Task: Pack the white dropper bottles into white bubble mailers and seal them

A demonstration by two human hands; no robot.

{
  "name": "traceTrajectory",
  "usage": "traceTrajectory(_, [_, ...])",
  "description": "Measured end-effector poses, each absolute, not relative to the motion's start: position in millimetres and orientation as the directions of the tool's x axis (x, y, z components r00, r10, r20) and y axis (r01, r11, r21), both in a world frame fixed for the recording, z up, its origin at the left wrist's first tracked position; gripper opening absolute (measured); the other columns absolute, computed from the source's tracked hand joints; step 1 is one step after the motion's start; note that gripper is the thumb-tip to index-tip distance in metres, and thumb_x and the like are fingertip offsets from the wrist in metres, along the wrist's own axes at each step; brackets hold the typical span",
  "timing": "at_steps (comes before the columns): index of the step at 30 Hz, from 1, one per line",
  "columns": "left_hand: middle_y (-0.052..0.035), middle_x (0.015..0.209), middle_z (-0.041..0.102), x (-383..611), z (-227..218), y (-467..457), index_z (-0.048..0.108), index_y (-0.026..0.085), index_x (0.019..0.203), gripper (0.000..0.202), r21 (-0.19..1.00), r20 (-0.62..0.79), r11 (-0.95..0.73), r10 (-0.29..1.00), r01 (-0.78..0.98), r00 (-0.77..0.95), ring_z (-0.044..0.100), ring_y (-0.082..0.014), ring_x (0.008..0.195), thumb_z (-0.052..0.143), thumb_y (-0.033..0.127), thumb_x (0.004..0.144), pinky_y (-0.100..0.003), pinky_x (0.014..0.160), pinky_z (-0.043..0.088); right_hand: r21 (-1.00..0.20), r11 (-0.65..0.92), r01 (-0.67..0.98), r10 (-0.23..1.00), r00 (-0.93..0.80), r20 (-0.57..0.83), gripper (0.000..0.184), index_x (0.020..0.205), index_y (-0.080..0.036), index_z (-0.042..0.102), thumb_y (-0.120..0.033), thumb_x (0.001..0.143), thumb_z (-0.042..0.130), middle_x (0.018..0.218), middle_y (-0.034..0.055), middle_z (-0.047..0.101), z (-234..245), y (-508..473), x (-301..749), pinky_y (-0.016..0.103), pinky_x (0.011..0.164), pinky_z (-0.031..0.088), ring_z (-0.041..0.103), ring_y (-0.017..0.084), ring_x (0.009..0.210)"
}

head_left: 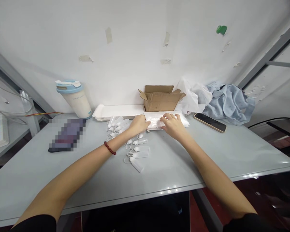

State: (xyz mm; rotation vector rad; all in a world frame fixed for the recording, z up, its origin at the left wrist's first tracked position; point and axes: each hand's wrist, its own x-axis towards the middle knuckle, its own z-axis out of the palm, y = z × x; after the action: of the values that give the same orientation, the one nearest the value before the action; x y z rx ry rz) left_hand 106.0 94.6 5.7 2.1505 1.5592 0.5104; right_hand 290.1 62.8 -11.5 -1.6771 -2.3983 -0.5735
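A flat stack of clear plastic bags (154, 121) lies on the table in front of the cardboard box. My left hand (138, 125) is closed at the stack's left end, thumb towards the plastic; what sits between its fingers is mostly hidden. My right hand (173, 126) rests on the stack's right part, its fingers bent and apart, fingertips touching the shiny plastic. Below and left of my left hand lie several small translucent squeeze bottles (137, 164) with white caps and thin loops. My left forearm covers some of them.
Behind the hands stand an open cardboard box (163, 101) and a long white tray (120, 111). A tumbler (76, 100) and a blurred dark pouch (69, 135) are at left. At right are a phone (209, 122), a white plastic bag (193, 96) and blue cloth (229, 101).
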Motion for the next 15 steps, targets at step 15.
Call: traceTrajectory(15, [-0.0179,0.096,0.066,59.0,29.0,135.8,0.069,0.012,0.095,0.022,-0.054,0.127,-0.279,0.950,0.959,0.284,0.062,-0.0277,0.089,0.055,0.019,0.080,-0.033,0.069,0.048,0.212,0.309,0.927,0.872,-0.365,0.326,0.032,0.107,-0.016,0.059,-0.028,0.079,0.068,0.117,0.0140,0.058,-13.5,63.3,290.9,0.040,0.083,0.031,0.054,0.027,0.098])
